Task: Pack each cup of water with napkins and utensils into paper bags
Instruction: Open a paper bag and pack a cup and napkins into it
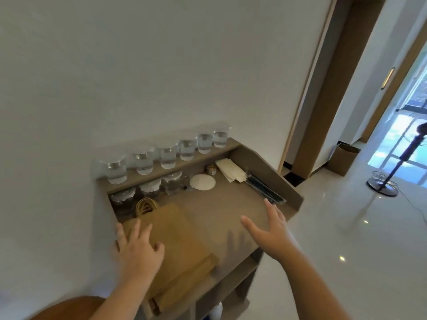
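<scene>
Several clear cups of water (168,157) stand in a row on the raised back ledge of a brown counter (221,204). A stack of flat brown paper bags (182,245) with twine handles lies at the counter's left. My left hand (138,248) rests on the stack with spread fingers. My right hand (268,232) hovers open above the counter's right front, holding nothing. White napkins (230,169) lie at the back right. Dark wrapped utensils (264,189) lie along the right wall.
Glass jars (172,182) with dark contents stand under the ledge, beside a round white pad (202,181) and a small tin (211,169). A white wall is behind. To the right are a glossy floor, a cardboard box (345,161) and a fan stand (382,188).
</scene>
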